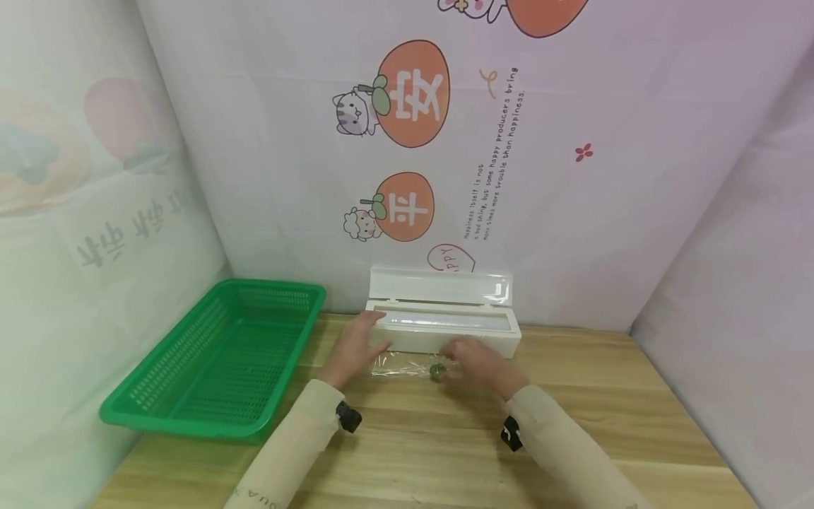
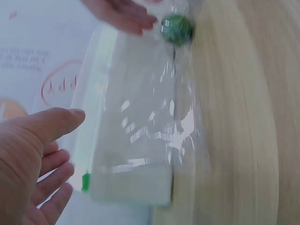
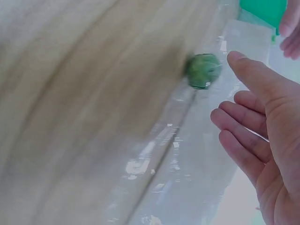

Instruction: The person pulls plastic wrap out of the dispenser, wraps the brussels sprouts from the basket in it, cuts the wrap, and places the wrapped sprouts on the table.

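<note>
A white cling film box stands at the back of the table with its lid raised. A sheet of clear cling film runs out over its front onto the wood. On the film's right part sits a small round green thing, shiny with film in the right wrist view. My left hand is at the box's left end, fingers loosely spread and holding nothing. Close to the green thing is my right hand; its thumb and fingers stand apart with nothing between them in the right wrist view.
To the left, a green plastic basket with slotted sides sits on the wooden table. Printed cloth walls enclose the back and both sides, close behind the raised lid.
</note>
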Demonstrator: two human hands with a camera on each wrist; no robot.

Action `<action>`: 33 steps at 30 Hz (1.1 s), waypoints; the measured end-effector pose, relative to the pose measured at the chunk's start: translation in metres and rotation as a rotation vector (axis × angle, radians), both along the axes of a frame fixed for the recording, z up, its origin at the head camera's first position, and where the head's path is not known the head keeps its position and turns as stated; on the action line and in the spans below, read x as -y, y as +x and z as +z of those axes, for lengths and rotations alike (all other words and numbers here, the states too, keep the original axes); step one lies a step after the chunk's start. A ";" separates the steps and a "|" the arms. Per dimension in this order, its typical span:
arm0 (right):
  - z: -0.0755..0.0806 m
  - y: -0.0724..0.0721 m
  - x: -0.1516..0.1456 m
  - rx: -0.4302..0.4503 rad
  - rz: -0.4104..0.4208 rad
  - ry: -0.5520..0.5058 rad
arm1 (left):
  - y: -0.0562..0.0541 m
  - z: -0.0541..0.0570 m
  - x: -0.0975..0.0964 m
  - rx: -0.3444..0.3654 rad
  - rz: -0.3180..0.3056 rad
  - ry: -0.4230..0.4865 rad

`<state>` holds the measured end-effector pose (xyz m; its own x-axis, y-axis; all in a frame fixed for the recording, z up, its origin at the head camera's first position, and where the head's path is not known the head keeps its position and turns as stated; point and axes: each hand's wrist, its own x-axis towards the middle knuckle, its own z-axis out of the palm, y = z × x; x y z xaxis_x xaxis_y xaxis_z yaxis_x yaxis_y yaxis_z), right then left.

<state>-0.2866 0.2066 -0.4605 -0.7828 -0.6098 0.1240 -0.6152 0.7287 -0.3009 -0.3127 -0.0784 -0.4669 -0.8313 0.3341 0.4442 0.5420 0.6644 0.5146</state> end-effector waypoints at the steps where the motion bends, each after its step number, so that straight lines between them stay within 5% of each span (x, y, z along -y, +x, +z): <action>1: 0.004 0.000 0.000 -0.006 0.013 0.004 | -0.002 -0.001 0.003 0.019 0.025 0.013; 11: 0.040 -0.007 0.023 -0.066 0.080 0.085 | -0.033 -0.029 0.025 0.164 0.100 0.180; 18: 0.062 -0.019 0.050 -0.085 0.105 0.107 | -0.046 -0.031 0.032 0.252 0.093 0.237; 26: 0.075 -0.031 0.088 -0.101 0.103 0.093 | -0.048 -0.032 0.035 0.213 0.045 0.246; 33: 0.065 -0.047 0.115 -0.119 0.095 0.072 | -0.048 -0.038 0.035 0.155 0.012 0.259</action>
